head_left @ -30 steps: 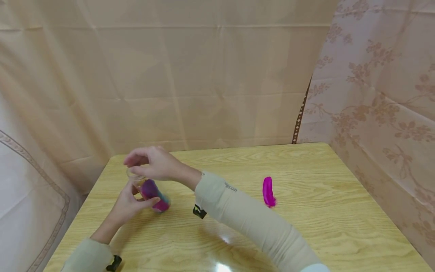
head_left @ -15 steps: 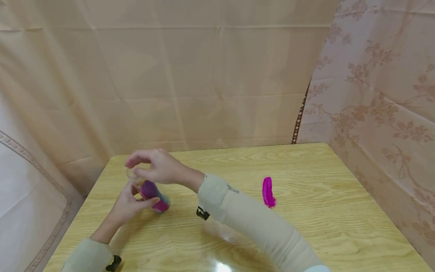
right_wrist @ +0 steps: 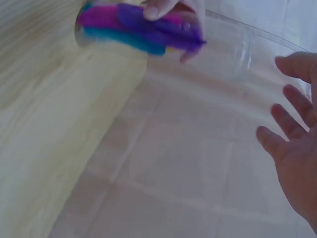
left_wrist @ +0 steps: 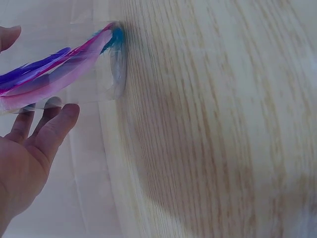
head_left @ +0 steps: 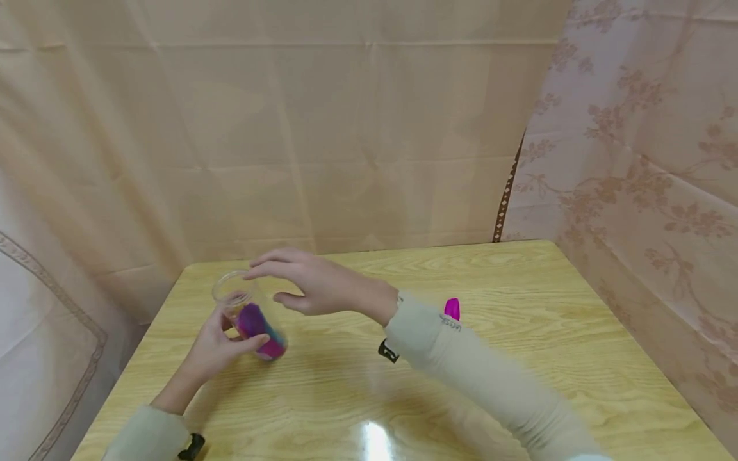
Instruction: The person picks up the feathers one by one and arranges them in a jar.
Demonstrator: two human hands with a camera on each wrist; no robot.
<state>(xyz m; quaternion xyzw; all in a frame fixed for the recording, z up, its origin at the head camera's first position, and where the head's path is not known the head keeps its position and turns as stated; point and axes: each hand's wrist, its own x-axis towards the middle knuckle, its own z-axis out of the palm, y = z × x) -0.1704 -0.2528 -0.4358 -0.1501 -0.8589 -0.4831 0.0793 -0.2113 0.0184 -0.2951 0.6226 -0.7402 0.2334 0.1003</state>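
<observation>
A clear cylindrical jar stands with its base at the wood-look table, at the left in the head view. Inside are purple, pink and teal feathers, packed toward its lower part. My left hand grips the jar around its side, thumb in front and fingers behind. Just right of the open rim, my right hand hangs with fingers spread and nothing in them; its index fingertip overlaps the rim in the head view. A magenta feather lies on the table, its lower part hidden by the right sleeve.
The wooden table runs back to a beige curtain. A floral cloth hangs along the right side, and a pale one on the left. Black straps show beneath the wrists.
My right hand has drawn back rightward from the jar's mouth, its fingers straightening. The right sleeve now covers part of the loose magenta feather. My left hand and the jar stay put.
</observation>
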